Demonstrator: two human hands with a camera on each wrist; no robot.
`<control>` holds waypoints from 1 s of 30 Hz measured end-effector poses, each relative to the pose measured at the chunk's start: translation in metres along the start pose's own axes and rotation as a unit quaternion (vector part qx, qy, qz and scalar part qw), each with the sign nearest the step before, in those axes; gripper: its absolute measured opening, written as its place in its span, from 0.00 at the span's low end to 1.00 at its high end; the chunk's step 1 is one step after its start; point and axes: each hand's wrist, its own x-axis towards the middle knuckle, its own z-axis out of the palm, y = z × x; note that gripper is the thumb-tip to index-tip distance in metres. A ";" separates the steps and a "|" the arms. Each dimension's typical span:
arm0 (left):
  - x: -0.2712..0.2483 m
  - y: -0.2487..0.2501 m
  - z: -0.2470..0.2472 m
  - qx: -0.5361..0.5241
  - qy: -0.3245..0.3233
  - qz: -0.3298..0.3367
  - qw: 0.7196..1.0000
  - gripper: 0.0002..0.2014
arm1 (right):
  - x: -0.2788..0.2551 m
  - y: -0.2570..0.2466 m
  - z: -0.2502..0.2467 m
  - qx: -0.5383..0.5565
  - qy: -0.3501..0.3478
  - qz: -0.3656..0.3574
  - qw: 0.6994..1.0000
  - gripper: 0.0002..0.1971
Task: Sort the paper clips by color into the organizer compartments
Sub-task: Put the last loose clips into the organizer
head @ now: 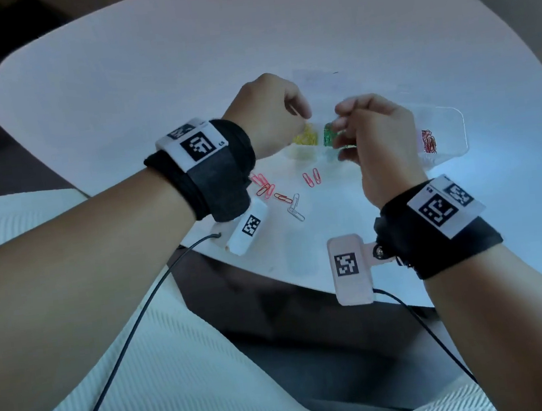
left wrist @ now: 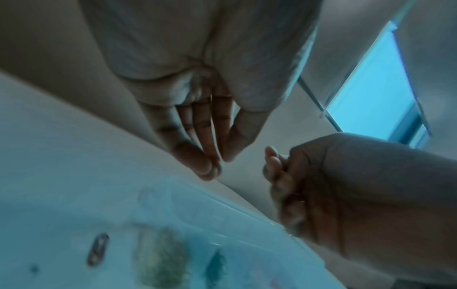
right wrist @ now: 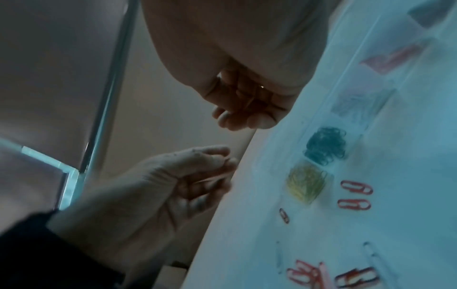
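White round-cornered table (head: pixel 146 67), dim bluish light; a bright window (left wrist: pixel 375 93) shows in the left wrist view.

Left hand (head: pixel 269 111): raised over the organizer, thumb and fingertips pressed together in a pinch; what they pinch is too small to tell.

Right hand (head: pixel 373 136): raised beside it, fingers curled; whether it holds a clip cannot be told.

Organizer (head: pixel 454 137): clear plastic tray, just beyond the hands. Yellow clips (head: pixel 306 138) in one compartment, green clips (head: pixel 329 136) in the next, red clips (head: pixel 429 145) further right.

Loose clips (head: pixel 266 189): mostly red, plus a pair (head: pixel 312 177) and pale ones (head: pixel 295 207), on the table near the wrists.

Step, as judged: dropping a picked clip; sorting looks well advanced. Next calls for matching colour to compartment, then gathering the reds.
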 end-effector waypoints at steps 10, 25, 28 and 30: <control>-0.005 -0.032 0.006 0.316 -0.101 -0.035 0.943 0.07 | 0.020 0.051 0.003 -0.489 -0.110 -0.003 0.865 0.10; 0.008 -0.078 0.017 0.282 -0.195 0.064 0.937 0.18 | 0.037 0.072 0.003 -0.596 -0.119 -0.108 0.787 0.10; 0.008 -0.080 0.019 0.283 -0.181 0.064 0.940 0.15 | 0.035 0.073 -0.003 -0.612 -0.114 -0.095 0.776 0.09; 0.008 -0.079 0.020 0.282 -0.164 0.052 0.944 0.12 | 0.032 0.076 -0.006 -0.623 -0.112 -0.089 0.769 0.08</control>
